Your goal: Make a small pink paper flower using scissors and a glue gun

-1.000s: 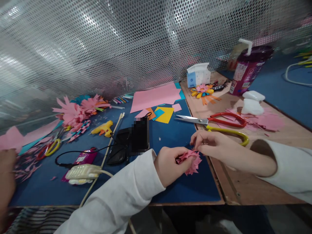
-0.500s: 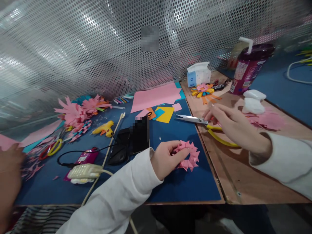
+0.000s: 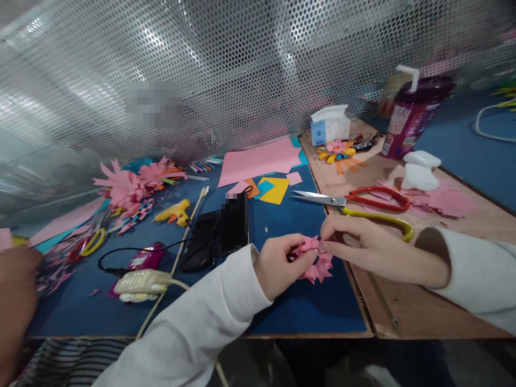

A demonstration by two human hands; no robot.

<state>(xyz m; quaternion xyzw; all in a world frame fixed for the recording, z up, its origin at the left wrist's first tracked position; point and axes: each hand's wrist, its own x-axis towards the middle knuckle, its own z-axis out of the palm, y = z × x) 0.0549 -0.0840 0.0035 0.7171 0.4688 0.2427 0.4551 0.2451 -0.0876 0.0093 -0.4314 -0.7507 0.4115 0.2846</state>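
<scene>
Over the blue part of the table, a pink folded-paper ring [image 3: 321,270] with pointed edges is pinched between the thumb and fingers of my left hand [image 3: 282,263]. From the other side, my right hand [image 3: 363,247] closes thumb and fingertips on the ring's upper edge. The exact spot it pinches is partly hidden by the fingers. Just beyond my right hand lie large scissors [image 3: 336,201], with one red and one yellow handle, blades pointing left.
At left are a yellow glue gun [image 3: 175,213], a power strip [image 3: 141,282], black phones [image 3: 197,250], pink paper flowers [image 3: 124,185] and another person's arm [image 3: 16,290]. A purple cup [image 3: 413,121], tissue pack [image 3: 330,126] and orange-yellow paper flower [image 3: 336,152] stand at right.
My right hand has come down and left from over the scissors to the pink paper ring, uncovering the red handle. My left hand keeps its hold on the ring.
</scene>
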